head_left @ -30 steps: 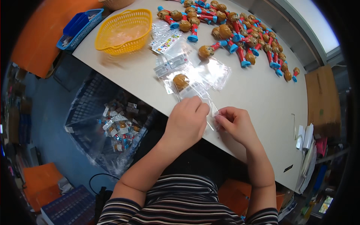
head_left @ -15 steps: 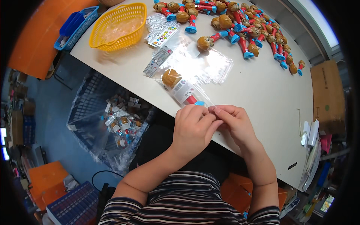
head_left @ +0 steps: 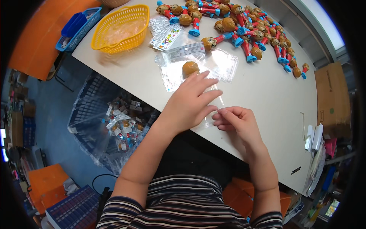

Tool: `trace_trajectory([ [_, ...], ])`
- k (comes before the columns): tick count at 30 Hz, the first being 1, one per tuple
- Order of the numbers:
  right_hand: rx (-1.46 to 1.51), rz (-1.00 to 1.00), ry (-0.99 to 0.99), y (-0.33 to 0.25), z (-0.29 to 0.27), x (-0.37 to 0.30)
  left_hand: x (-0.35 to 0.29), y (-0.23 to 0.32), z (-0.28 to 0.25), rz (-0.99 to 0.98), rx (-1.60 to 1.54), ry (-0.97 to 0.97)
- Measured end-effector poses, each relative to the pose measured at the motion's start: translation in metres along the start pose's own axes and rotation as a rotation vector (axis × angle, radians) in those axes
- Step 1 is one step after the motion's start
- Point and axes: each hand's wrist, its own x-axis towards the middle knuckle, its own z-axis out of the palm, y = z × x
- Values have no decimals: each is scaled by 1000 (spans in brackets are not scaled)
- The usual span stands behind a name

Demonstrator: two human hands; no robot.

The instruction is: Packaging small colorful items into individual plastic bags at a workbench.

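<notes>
A clear plastic bag with a character figure inside lies at the table's near left edge. Only the figure's round brown head shows; my hand hides its body. Over the bag rests my left hand, fingers spread and stretched out. My right hand pinches the bag's near corner between thumb and fingers. Just beyond them are several flat clear bags and a pile of printed cards.
Loose red and blue figures with brown heads cover the far right of the table. A yellow basket stands far left, beside a blue basket. Below the left edge, a plastic-lined blue crate holds bagged figures. A cardboard box stands right.
The bagged figure has moved away from me onto the flat bags. My left hand has gone forward from the bag's near end and spread its fingers; the right hand stays near the same spot.
</notes>
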Motion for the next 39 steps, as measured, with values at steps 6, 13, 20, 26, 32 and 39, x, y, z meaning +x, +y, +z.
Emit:
trace_trajectory([
  [6,209,92,-95,0,4,-2,-26,43,15,-186,47,117],
  [13,305,127,-139,11,1,3,-37,55,38,-239,212,216],
  [20,302,128,-145,18,1,2,-43,60,51,-206,362,164],
  [26,266,93,-108,18,4,3,-47,50,48,-176,280,112],
  [32,207,110,-22,8,6,4,-61,37,5,-267,-69,27],
  [39,158,116,44,1,8,1,-48,-36,-85,-603,-689,477],
])
